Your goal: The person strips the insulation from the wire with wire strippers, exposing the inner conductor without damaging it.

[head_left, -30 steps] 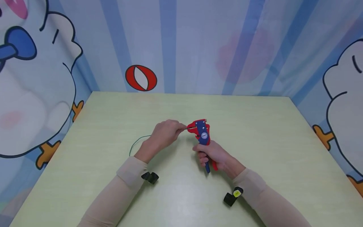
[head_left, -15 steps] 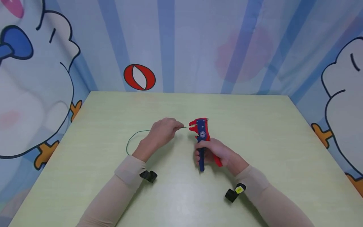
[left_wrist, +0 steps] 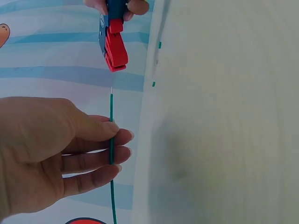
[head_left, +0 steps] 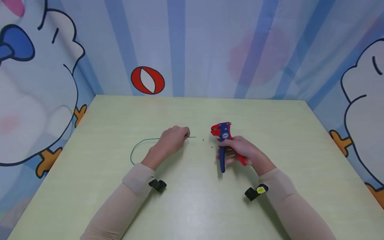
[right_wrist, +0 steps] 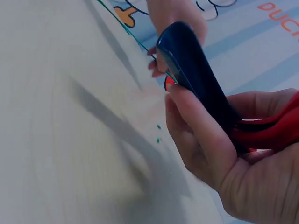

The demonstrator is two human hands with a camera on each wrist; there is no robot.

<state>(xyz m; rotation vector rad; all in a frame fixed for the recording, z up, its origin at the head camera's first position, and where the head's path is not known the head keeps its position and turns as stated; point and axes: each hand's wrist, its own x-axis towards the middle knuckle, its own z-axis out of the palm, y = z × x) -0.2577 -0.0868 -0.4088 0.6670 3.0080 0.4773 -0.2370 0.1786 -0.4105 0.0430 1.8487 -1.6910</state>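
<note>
My left hand [head_left: 174,138] pinches a thin green wire [left_wrist: 111,106] between thumb and fingers. The wire's short end points toward the tool and shows a bare metal tip in the left wrist view; its long part loops back past the left wrist. In my right hand [head_left: 241,148] is a red and blue wire stripper [head_left: 224,133], gripped by its handles with the red nose toward the wire. A gap separates the nose from the wire's end. Small green bits of insulation [left_wrist: 153,84] lie on the table between the hands.
The pale table [head_left: 192,206] reaches back to a blue striped curtain [head_left: 204,50] with cartoon figures on both sides. A small black camera [head_left: 158,185] sits on the left wrist, another black camera [head_left: 253,192] on the right.
The wire's end has come out of the stripper's nose. My right hand has carried the stripper right and slightly away from me, its handles spread wider. Small bits now show on the table.
</note>
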